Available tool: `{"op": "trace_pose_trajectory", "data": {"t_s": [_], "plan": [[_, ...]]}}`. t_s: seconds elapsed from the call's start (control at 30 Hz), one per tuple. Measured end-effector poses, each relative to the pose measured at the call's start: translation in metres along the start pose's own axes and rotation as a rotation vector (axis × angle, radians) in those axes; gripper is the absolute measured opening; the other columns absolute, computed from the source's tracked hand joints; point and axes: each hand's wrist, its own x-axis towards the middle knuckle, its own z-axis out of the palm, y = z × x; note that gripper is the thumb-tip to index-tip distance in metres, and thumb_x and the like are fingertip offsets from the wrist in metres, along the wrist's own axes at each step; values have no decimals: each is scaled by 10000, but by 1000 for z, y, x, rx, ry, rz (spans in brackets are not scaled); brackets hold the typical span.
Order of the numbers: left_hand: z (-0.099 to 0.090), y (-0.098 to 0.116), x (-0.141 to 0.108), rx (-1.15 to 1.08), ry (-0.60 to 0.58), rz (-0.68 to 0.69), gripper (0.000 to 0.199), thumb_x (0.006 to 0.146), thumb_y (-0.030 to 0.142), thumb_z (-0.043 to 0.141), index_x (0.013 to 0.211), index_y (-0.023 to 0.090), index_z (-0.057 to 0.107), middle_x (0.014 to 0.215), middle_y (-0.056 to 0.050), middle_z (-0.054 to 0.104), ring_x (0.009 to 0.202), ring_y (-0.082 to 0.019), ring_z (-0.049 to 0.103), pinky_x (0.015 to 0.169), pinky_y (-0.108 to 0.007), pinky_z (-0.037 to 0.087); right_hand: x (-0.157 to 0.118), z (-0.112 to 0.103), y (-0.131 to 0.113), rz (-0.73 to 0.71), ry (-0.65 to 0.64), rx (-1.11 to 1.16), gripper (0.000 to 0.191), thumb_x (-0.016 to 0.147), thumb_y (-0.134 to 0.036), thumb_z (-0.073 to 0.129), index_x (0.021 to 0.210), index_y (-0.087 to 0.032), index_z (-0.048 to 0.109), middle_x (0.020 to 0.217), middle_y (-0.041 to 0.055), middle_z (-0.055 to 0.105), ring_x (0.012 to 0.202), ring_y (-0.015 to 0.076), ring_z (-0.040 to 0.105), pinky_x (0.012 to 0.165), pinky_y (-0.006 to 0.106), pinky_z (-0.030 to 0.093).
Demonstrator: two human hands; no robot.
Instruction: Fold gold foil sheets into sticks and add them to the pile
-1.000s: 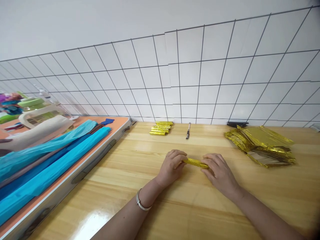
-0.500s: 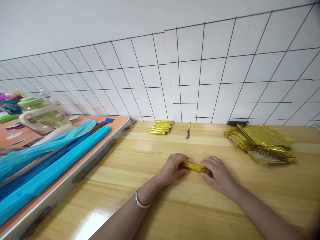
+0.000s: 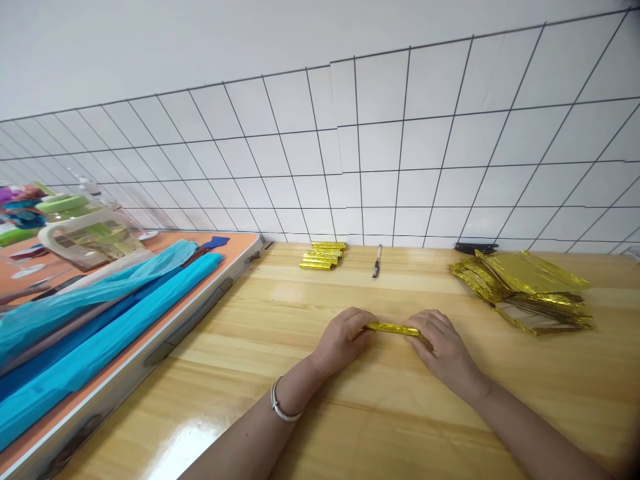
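Observation:
A narrow strip of folded gold foil (image 3: 394, 329) lies crosswise low over the wooden table, held at both ends. My left hand (image 3: 345, 340) has its fingers closed on the left end, and a silver bangle is on that wrist. On the right end are the closed fingers of my right hand (image 3: 443, 347). Several similar gold strips (image 3: 323, 256) lie side by side near the wall. At the right rests a loose pile of gold foil sheets (image 3: 530, 290).
A pen (image 3: 377, 261) lies near the wall, and a black object (image 3: 475, 247) sits behind the foil pile. To the left, an orange-topped surface (image 3: 237, 244) bears rolls of blue material (image 3: 165, 293) and a green-lidded jug (image 3: 90, 237).
The foil strip looks narrower and straighter between the hands. My right hand has shifted slightly to the right, baring more of the strip's right end.

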Motion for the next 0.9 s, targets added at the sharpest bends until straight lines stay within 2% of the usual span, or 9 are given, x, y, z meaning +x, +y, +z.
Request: {"op": "trace_pose_trajectory", "data": {"t_s": [0.07, 0.13, 0.3, 0.43, 0.53, 0.7, 0.9], "plan": [[0, 0, 0, -13, 97, 64, 201, 844, 146, 525, 1035, 201, 555, 1006, -64, 610, 928, -160, 556, 817, -300, 464, 0, -1, -1, -2, 16, -1, 252, 846, -142, 495, 1081, -230, 506, 975, 53, 596, 939, 212, 505, 854, 400, 405], [-1, 0, 1, -22, 126, 94, 155, 847, 151, 528, 992, 199, 553, 1025, -67, 605, 945, -156, 553, 823, -303, 469, 1, 0, -1, -4, 19, -5, 282, 846, -141, 493, 1112, -233, 500, 998, 57, 591, 946, 214, 502, 859, 402, 408], [-1, 2, 1, -26, 68, 53, 81, 843, 128, 510, 874, 187, 556, 1027, -67, 589, 946, -154, 550, 819, -300, 473, 0, 3, -1, -11, -18, -2, 367, 827, -76, 459, 1161, -227, 486, 1028, 67, 567, 974, 214, 484, 876, 408, 414], [1, 1, 1, -29, -1, 42, 149, 821, 65, 475, 773, 178, 560, 1027, -58, 584, 947, -150, 543, 825, -287, 463, 0, 6, 2, 15, -41, 20, 392, 826, -67, 432, 1175, -235, 492, 1033, 74, 546, 989, 213, 476, 873, 401, 429], [3, 1, 1, -47, -36, -8, 135, 797, 58, 505, 768, 177, 562, 974, -47, 594, 908, -144, 546, 817, -277, 458, 0, 8, 5, 66, -19, 23, 397, 803, -89, 480, 1176, -225, 500, 1070, 83, 530, 1019, 220, 468, 894, 400, 426], [3, 3, 2, -63, -74, -57, 100, 781, 81, 549, 772, 177, 576, 908, -42, 603, 887, -152, 545, 814, -282, 452, -1, 10, 11, 121, -19, 11, 311, 791, -109, 504, 1074, -219, 567, 1033, 79, 553, 983, 222, 489, 862, 396, 439], [3, 3, 2, -57, -106, -75, 85, 785, 98, 558, 772, 179, 584, 882, -39, 610, 881, -158, 547, 812, -284, 444, -2, 12, 13, 108, -44, 21, 232, 801, -107, 479, 954, -221, 611, 914, 60, 590, 895, 207, 521, 786, 369, 453]]}}
